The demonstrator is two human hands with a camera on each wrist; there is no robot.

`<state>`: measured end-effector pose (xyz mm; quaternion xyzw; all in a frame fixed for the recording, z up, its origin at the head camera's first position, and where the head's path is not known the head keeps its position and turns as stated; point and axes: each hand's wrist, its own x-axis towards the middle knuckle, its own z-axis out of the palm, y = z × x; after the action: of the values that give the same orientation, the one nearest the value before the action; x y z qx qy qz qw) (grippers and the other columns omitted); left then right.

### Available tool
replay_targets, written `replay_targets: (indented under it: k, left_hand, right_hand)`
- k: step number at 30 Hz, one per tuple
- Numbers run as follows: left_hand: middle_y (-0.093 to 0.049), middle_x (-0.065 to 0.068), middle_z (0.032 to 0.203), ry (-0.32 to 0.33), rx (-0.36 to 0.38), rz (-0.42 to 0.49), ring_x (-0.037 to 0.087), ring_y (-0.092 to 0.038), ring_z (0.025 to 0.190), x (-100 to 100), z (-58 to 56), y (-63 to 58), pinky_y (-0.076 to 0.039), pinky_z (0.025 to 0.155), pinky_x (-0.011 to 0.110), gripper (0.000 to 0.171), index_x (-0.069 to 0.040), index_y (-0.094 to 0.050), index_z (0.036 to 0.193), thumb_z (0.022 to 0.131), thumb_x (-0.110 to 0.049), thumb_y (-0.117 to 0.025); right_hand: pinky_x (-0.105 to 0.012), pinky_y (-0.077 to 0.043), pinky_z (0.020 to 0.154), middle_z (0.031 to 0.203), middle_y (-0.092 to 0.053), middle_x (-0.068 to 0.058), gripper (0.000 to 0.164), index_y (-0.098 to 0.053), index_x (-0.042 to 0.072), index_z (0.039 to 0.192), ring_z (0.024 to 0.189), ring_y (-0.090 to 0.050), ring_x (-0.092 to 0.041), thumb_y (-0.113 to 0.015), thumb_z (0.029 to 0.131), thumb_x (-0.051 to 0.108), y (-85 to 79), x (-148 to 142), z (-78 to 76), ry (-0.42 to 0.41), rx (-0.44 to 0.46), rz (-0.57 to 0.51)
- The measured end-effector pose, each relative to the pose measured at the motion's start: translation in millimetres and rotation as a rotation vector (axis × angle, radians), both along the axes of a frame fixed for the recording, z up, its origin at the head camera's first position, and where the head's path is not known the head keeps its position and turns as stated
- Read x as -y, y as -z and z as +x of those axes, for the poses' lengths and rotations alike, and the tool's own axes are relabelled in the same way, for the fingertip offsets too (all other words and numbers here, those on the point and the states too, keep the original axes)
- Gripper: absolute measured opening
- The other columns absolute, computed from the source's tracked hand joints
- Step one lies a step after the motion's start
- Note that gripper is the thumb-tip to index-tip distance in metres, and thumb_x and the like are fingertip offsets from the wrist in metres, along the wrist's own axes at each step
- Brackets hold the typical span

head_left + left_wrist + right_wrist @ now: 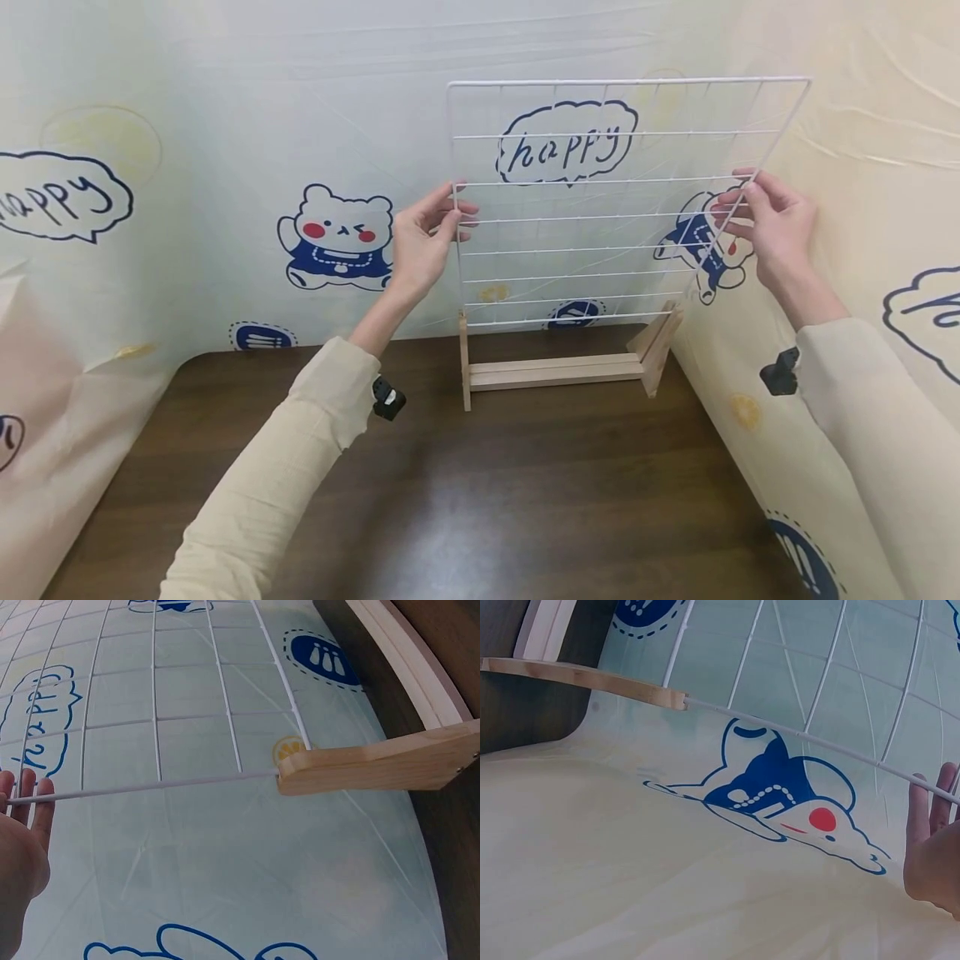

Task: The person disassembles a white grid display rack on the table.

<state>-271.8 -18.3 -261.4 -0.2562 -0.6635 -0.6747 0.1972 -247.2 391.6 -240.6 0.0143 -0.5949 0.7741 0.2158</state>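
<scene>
A white wire grid panel [570,182] stands upright on a light wooden stand [555,372] at the back of the table. My left hand [426,242] pinches the panel's left edge wire between thumb and fingers, about midway up. On the opposite side, my right hand [780,218] grips the right edge wire at a similar height. The panel's lower corners meet the tops of the stand's two side pieces; one wooden side piece [367,761] shows closely in the left wrist view, the other wooden side piece [585,676] in the right wrist view.
The stand rests on a dark brown wooden table [450,500]. Behind it hangs a pale printed sheet [247,108] with bear drawings and "happy" bubbles, and the sheet also runs close along the table's right side. Small black devices sit at both wrists.
</scene>
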Motion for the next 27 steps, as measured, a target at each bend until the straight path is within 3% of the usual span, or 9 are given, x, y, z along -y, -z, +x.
replay_targets:
  k: [7, 11, 17, 24, 27]
  left_hand:
    - [-0.071, 0.017, 0.098, -0.020, -0.039, -0.002, 0.027, -0.069, 0.087, -2, -17.9, 10.1, -0.060, 0.073, 0.034, 0.029, 0.004, -0.062, 0.123, 0.094, 0.005, -0.056]
    - [-0.071, 0.016, 0.097, -0.030, -0.055, -0.003, 0.027, -0.069, 0.086, -1, -19.4, 10.1, -0.060, 0.072, 0.033, 0.029, 0.003, -0.062, 0.123, 0.094, 0.005, -0.056]
    - [-0.070, 0.019, 0.099, -0.027, -0.081, -0.004, 0.033, -0.068, 0.089, -1, -15.9, 4.7, -0.060, 0.074, 0.036, 0.031, 0.004, -0.061, 0.125, 0.094, 0.006, -0.056]
    - [-0.068, 0.027, 0.099, -0.024, -0.076, -0.012, 0.038, -0.067, 0.089, -2, 5.2, -13.7, -0.060, 0.074, 0.039, 0.030, 0.011, -0.059, 0.122, 0.093, 0.011, -0.053]
    - [-0.069, 0.024, 0.098, -0.022, -0.069, -0.007, 0.035, -0.068, 0.089, -2, 1.3, -12.6, -0.060, 0.073, 0.037, 0.029, 0.009, -0.061, 0.121, 0.093, 0.010, -0.054]
  right_hand:
    - [-0.029, -0.059, 0.064, 0.079, -0.070, -0.013, 0.021, -0.067, 0.000, 0.112, 0.069, -0.071, -0.022, -0.051, 0.098, 0.002, -3.4, -2, -0.8, 0.001, -0.013, -0.027]
    - [-0.031, -0.059, 0.064, 0.080, -0.070, -0.014, 0.022, -0.066, 0.000, 0.114, 0.069, -0.071, -0.024, -0.052, 0.098, 0.002, -6.0, -1, -1.0, -0.001, -0.002, -0.026]
    - [-0.032, -0.058, 0.065, 0.082, -0.070, -0.014, 0.022, -0.067, 0.001, 0.115, 0.069, -0.071, -0.024, -0.053, 0.098, 0.004, -11.2, 0, -0.3, -0.010, 0.009, -0.042]
    - [-0.030, -0.059, 0.064, 0.082, -0.071, -0.013, 0.021, -0.068, 0.004, 0.113, 0.070, -0.071, -0.022, -0.052, 0.098, 0.004, -14.3, -1, 1.3, 0.003, 0.031, -0.041]
    - [-0.029, -0.059, 0.062, 0.082, -0.071, -0.012, 0.021, -0.068, 0.005, 0.113, 0.071, -0.071, -0.021, -0.053, 0.098, 0.005, -14.7, -1, 1.6, 0.016, 0.035, -0.029]
